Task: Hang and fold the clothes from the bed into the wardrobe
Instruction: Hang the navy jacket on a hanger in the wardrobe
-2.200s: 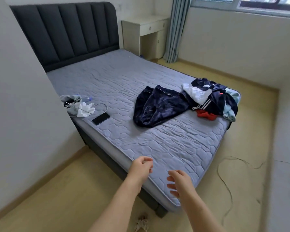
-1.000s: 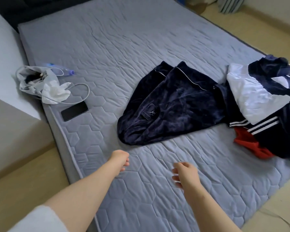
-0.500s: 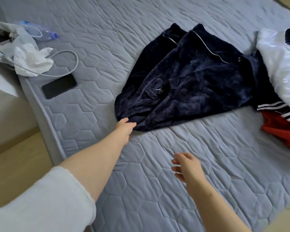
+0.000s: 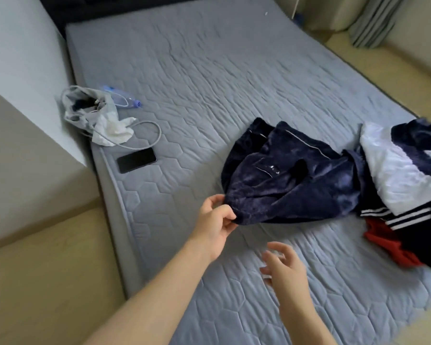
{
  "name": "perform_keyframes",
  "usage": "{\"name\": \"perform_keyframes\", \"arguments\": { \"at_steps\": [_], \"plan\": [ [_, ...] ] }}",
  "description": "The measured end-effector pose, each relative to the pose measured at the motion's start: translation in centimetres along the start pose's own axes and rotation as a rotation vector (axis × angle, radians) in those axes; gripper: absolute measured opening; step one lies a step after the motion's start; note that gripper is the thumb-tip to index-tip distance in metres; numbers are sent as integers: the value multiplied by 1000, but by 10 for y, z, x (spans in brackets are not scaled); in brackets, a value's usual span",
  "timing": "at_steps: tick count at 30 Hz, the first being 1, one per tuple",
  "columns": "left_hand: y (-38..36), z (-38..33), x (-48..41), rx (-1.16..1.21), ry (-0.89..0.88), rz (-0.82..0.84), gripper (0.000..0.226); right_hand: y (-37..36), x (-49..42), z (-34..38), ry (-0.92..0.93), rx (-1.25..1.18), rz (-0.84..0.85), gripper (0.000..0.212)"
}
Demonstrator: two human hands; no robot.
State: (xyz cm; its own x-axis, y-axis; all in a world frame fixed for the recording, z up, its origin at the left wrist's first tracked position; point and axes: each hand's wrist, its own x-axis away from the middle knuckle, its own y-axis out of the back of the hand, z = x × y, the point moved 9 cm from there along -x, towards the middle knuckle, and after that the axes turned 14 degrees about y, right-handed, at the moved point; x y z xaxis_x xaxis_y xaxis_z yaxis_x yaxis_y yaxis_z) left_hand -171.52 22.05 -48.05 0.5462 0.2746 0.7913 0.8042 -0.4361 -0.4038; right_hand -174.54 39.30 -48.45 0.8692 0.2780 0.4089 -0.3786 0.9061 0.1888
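Since half a second ago my left hand (image 4: 217, 217) has gone from just touching the near corner of the navy velvet garment (image 4: 296, 185) to pinching it, and that corner is lifting slightly off the bed (image 4: 209, 70).

Through the head camera I am seeing those fingers (image 4: 225, 212) curling round the hem, thumb on top, grasping the cloth. My right hand (image 4: 284, 265) is hovering just above the mattress near the left one, fingers released and spread, holding nothing. The garment is lying crumpled mid-bed, its far end running up against the pile of clothes (image 4: 406, 170) at the right edge. Whether it is tucked under the white piece I cannot tell. Over by the wall a phone (image 4: 136, 160), a cable (image 4: 151, 128) and a grey bag (image 4: 85, 108) are sitting well apart from it.

I am judging the risk this way: pulling by one corner could drag the pile along and tip it off the bed edge. The plush cloth could also slip out of so small a pinch unless the right hand joins in.
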Motion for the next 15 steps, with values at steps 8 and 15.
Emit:
{"name": "perform_keyframes", "arguments": {
  "at_steps": [8, 15],
  "plan": [
    [-10, -39, 127, -118, -105, 106, 21, 4, 67, 109, 261, -13, -51, 26],
    [33, -106, 213, 71, -256, 57, 16, -22, 107, 178, 452, 125, 117, 24]
  ]
}}
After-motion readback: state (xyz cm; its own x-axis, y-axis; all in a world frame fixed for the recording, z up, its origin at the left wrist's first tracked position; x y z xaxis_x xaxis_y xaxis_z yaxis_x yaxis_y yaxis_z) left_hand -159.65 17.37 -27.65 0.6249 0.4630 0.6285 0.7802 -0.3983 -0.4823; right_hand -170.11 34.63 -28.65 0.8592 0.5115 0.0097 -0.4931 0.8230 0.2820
